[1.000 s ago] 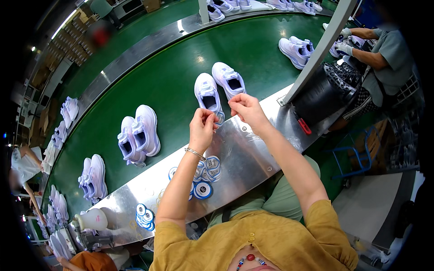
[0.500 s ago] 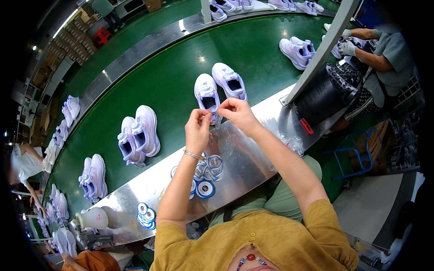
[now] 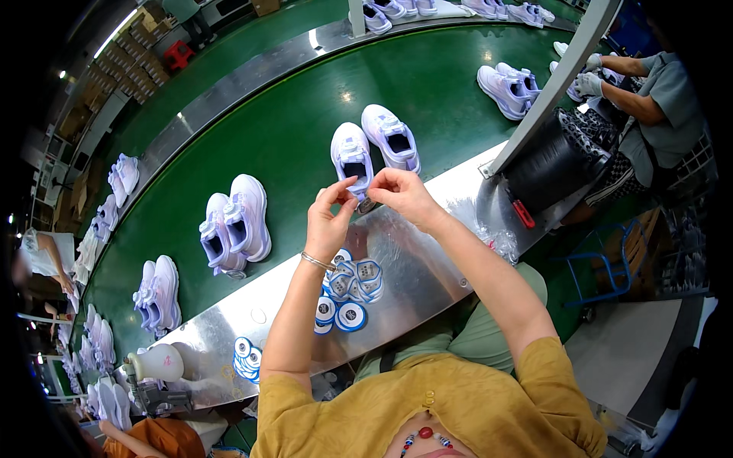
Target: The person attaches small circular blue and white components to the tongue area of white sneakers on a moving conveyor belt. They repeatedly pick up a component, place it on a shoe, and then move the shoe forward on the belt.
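A worker's left hand point(image 3: 330, 221) and right hand point(image 3: 401, 195) meet above the brushed-metal surface point(image 3: 427, 267) edging a green conveyor belt point(image 3: 305, 130), fingertips of both pinched on one small dark round tag point(image 3: 367, 204) held between them. The tag hangs just at 6 o'clock of a pair of pale lilac sneakers point(image 3: 374, 145) standing on the belt. At 6 o'clock of the left hand, a loose heap of round blue-and-white stickers point(image 3: 347, 294) lies on the surface. A second lilac sneaker pair point(image 3: 237, 225) sits at 9 o'clock of the hands. At 2 o'clock, another person's gloved hands point(image 3: 588, 76) work near a black bin point(image 3: 546, 164).
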A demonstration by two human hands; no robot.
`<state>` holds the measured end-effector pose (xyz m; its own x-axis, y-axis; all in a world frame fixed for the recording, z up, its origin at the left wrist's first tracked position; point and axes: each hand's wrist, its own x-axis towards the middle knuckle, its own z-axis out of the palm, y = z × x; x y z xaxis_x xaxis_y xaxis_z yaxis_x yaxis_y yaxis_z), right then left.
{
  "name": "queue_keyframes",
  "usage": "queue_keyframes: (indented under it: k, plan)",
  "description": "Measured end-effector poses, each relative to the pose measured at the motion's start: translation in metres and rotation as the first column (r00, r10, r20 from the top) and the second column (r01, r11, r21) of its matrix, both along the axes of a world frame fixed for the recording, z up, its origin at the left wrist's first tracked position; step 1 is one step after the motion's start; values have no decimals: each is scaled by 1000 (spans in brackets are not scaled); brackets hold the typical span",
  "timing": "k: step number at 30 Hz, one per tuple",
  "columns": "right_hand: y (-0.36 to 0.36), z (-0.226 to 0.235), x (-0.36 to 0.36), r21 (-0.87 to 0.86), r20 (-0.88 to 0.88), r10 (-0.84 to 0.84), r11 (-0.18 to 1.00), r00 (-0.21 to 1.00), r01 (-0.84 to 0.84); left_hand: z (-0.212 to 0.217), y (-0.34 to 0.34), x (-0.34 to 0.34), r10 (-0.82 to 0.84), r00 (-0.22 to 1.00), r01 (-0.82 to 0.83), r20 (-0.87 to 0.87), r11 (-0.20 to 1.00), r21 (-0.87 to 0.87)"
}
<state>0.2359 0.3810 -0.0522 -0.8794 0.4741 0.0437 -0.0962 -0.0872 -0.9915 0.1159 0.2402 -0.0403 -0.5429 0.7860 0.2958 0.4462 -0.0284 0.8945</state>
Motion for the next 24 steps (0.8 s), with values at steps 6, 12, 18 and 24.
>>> queue_keyframes:
  k: [6, 12, 18, 24]
  plan:
    - [1, 6, -2, 13, -10, 52, 999, 999, -52, -2, 1, -1, 10, 1000, -10, -12, 999, -33]
    - [4, 4, -3, 50, 5, 81, 995, 997, -81, 3, 2, 1, 11, 997, -13, -72, 999, -40]
    - [3, 4, -4, 52, -2, 78, 996, 997, -78, 4, 3, 2, -5, 995, -1, -100, 998, -56]
    - [4, 2, -3, -4, -7, 75, 997, 997, -75, -2, 5, 0, -46, 974, 45, 221, 999, 12]
